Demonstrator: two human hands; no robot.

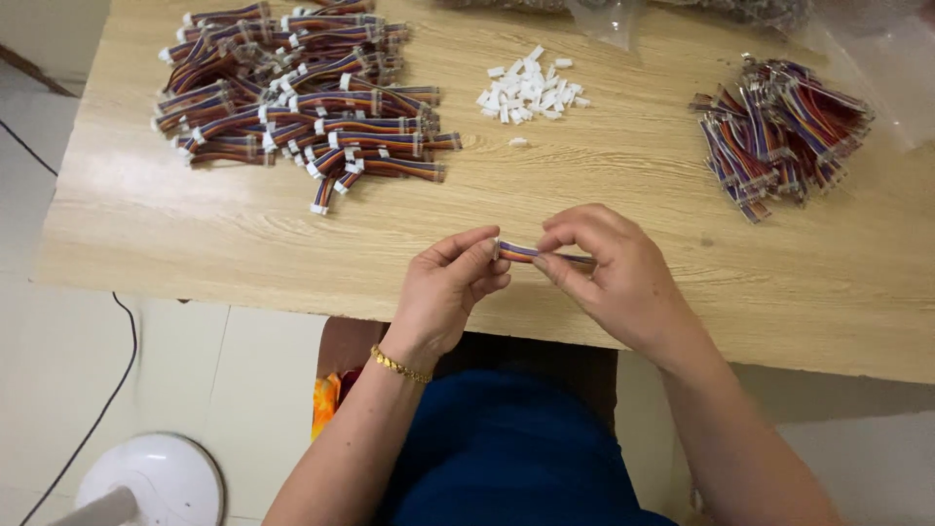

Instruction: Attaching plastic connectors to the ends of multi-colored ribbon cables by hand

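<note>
Both hands are pinching one short striped cable (521, 252) just above the table's (633, 175) near edge: the left hand (448, 287) is gripping its white-tipped end, the right hand (609, 268) is closing on the rest. Connectors (531, 90) are lying far centre, between the cable pile far left (292, 88) and the bundle far right (779, 131), leaving bare wood near the hands.

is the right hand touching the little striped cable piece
Touching. The head view shows the right hand pinching one end of the striped cable piece, while the left hand grips the other.
</note>
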